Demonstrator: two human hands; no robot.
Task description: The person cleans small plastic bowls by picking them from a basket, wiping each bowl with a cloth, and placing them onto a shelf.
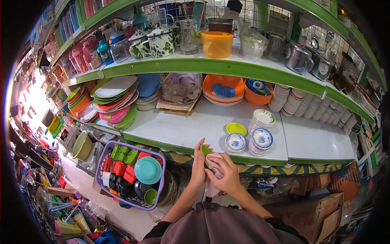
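A small lime-green bowl is tilted on edge between my hands, just in front of the shelf edge. My left hand grips it from the left side. My right hand is closed around a pale pink cloth and presses it against the bowl; the cloth's lower end hangs down. Just beyond, on the white shelf, sit a yellow-green dish, a blue-patterned bowl, a stack of blue-rimmed bowls and a taller stack of green-rimmed bowls.
Below left stands a purple basket with red, black and green containers and a turquoise bowl. Stacked plates, orange basins and rows of white bowls line the shelf's back. Mugs and jugs fill the upper shelf.
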